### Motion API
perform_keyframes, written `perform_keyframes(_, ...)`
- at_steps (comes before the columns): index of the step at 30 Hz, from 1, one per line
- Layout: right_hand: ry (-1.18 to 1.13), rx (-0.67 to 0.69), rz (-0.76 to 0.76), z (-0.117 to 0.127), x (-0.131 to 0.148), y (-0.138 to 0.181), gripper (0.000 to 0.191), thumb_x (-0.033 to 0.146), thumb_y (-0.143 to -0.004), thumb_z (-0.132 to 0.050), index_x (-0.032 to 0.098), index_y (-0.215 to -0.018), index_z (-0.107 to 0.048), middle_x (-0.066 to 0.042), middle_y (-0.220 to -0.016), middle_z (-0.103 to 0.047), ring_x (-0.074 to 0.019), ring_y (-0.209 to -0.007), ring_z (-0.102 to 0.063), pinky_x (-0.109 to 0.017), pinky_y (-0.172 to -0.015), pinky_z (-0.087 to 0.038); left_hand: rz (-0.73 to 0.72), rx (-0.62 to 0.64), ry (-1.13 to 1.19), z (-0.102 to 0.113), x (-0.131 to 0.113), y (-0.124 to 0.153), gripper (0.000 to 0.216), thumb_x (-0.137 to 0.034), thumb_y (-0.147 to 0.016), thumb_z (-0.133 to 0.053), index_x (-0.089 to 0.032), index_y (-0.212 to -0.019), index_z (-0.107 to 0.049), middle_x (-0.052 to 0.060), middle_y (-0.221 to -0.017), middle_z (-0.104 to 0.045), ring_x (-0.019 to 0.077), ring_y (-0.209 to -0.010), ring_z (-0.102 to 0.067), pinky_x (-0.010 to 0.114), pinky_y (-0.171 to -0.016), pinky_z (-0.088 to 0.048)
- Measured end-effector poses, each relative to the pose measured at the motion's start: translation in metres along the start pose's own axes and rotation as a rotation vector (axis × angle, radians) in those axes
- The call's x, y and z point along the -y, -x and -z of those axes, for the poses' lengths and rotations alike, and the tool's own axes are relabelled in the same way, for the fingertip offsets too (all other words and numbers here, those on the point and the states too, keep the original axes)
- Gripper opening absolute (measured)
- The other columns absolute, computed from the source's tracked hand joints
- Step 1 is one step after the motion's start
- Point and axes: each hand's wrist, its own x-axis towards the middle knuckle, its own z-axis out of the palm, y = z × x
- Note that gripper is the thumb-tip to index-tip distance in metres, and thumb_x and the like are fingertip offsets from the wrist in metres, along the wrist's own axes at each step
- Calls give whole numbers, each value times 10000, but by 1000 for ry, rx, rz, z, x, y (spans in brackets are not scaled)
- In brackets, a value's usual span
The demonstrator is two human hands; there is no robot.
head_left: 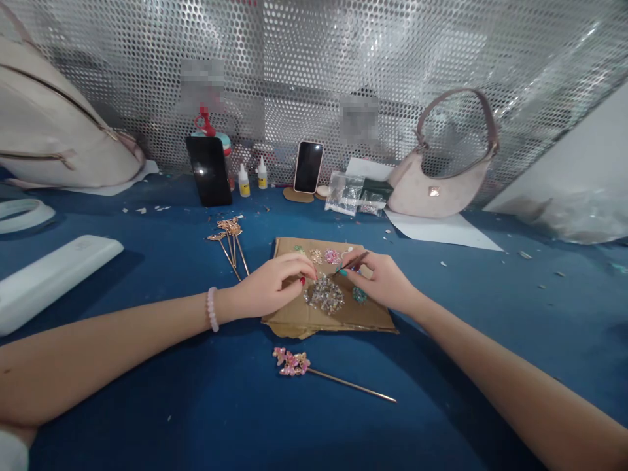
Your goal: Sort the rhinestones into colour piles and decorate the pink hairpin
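Tweezers (pixel 355 261) sit pinched in the right hand (pixel 385 278) by shiny beads (pixel 328 297) heaped on cardboard (pixel 356 319); the left hand (pixel 275 286) is half curled alongside, its grip unclear. The beads look light, hard, slippery, best nipped singly by their edges.

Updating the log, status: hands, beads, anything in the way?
Right hand grips tweezers at silvery beads; left hand alongside, grip unclear. Beads heaped on cardboard. Nothing seen between tweezers and beads; pink hairpin lies apart.
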Motion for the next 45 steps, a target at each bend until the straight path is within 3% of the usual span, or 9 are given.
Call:
perform_keyframes(14, -22, -119, -40, -9, -3, -1, 124, 262, -782, -523, 208, -808, -632, -56, -851, -685, -187, -745, -641, -347, -693, -511, 71, 60, 0, 0, -2, 0, 222, -36, -796, -383, -176, -887, -529, 60, -1058, -609, 171, -1001, -569, 339, -884, -466)
perform_keyframes(21, -43, -48, -13, -7, -3, 0, 106, 263, -780, -532, 202, -820, -609, -49, -840, -682, -170, -715, -637, -340, -698, -506, 5, 103, 45, 1, -1, 1, 217, -46, -822, -388, -182, -901, -537, 57, -1126, -597, 175, -1101, -538, 350, -953, -442)
perform_keyframes(28, -14, -94, -62, -11, -4, -3, 131, 245, -784, -523, 202, -844, -632, -56, -868, -689, -183, -768, -647, -333, -687, -504, 39, 69, 48, 1, -1, 0, 233, -19, -786, -392, -181, -881, -529, 61, -1129, -601, 179, -1088, -550, 354, -936, -452)
perform_keyframes(34, -50, -31, -37, -9, -4, -2, 122, 256, -781, -528, 195, -831, -621, -62, -899, -688, -182, -768, -645, -333, -681, -503, 89, 54, 49, 0, -1, -1, 218, -28, -790, -393, -180, -873, -525, 58, -1116, -603, 172, -1073, -558, 338, -913, -458)
perform_keyframes(45, -40, -45, -28, -15, 3, 0, 92, 248, -785, -509, 208, -809, -589, -41, -875, -671, -162, -739, -638, -309, -661, -491, 102, 189, 65, 1, 0, 0, 286, -34, -768, -412, -197, -993, -480, 83, -1329, -492, 217, -1236, -458, 406, -988, -421)
